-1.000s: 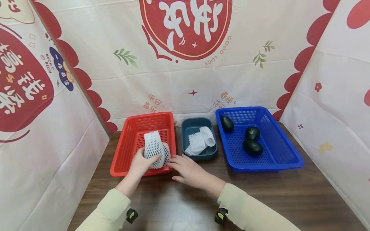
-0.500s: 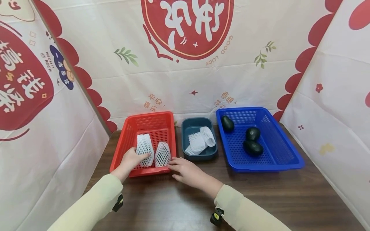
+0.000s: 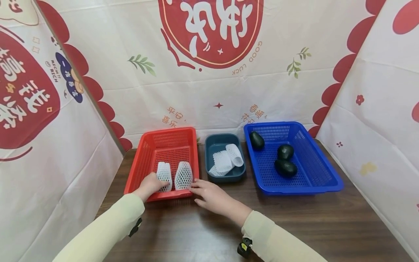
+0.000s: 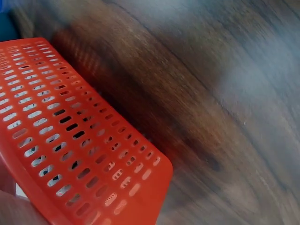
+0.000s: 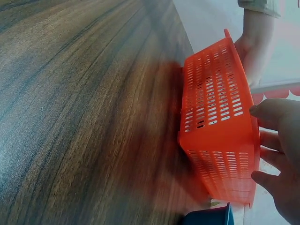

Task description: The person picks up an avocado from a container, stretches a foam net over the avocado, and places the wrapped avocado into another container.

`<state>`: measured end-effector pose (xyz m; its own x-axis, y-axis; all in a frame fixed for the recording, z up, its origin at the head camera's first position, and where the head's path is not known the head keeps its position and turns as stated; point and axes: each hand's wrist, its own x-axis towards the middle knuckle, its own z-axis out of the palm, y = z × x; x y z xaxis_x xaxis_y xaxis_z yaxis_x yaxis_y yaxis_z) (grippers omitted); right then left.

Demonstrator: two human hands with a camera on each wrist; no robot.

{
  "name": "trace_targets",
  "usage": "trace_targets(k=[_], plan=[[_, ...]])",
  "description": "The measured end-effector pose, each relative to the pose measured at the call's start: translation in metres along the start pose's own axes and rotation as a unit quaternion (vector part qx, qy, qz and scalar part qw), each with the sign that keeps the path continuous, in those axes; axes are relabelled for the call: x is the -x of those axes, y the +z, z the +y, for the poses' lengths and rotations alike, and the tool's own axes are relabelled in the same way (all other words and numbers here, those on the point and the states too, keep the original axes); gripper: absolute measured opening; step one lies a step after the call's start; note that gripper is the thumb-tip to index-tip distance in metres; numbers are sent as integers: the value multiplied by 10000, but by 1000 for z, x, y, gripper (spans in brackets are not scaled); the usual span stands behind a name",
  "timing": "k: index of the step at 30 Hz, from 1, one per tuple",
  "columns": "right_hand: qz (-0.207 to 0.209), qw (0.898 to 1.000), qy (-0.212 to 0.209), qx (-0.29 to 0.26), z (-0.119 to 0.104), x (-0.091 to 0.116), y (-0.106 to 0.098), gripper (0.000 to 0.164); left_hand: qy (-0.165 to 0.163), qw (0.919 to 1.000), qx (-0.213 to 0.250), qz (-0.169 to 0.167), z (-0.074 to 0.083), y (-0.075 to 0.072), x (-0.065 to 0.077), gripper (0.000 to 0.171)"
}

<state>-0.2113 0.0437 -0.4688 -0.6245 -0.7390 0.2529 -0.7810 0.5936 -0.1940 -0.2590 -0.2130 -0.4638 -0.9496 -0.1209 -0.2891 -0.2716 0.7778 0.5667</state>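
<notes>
In the head view my left hand (image 3: 151, 185) reaches over the front left of the red basket (image 3: 168, 130) and holds a fruit in a white foam net (image 3: 164, 171), low at the basket's front. The net hides what kind of fruit it is. Just right of it stands a second netted fruit (image 3: 183, 175), apart from my left hand. My right hand (image 3: 212, 196), fingers extended and slightly spread, touches the basket's rim at its front right corner. The right wrist view shows these fingers (image 5: 269, 115) at the rim.
A dark teal bin (image 3: 225, 137) with several loose white foam nets (image 3: 223, 162) stands right of the red basket. Beyond it a blue basket (image 3: 314, 187) contains three dark avocados (image 3: 286, 168). Printed cloth walls (image 3: 209, 91) enclose the back and sides of the wooden table (image 3: 176, 233).
My left hand has moved the netted fruit left, away from the other one, and then down into the red basket's front. The right hand has stayed at the rim.
</notes>
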Motion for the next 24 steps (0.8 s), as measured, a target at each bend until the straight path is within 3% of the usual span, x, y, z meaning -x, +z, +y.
trace_targets(k=[9, 24], plan=[[-14, 9999, 12, 106, -3, 0, -1, 41, -26, 9989, -417, -204, 3, 8, -5, 41], [-62, 10000, 50, 23, -3, 3, 5, 48, 83, 9986, -349, -402, 6, 12, -9, 46]])
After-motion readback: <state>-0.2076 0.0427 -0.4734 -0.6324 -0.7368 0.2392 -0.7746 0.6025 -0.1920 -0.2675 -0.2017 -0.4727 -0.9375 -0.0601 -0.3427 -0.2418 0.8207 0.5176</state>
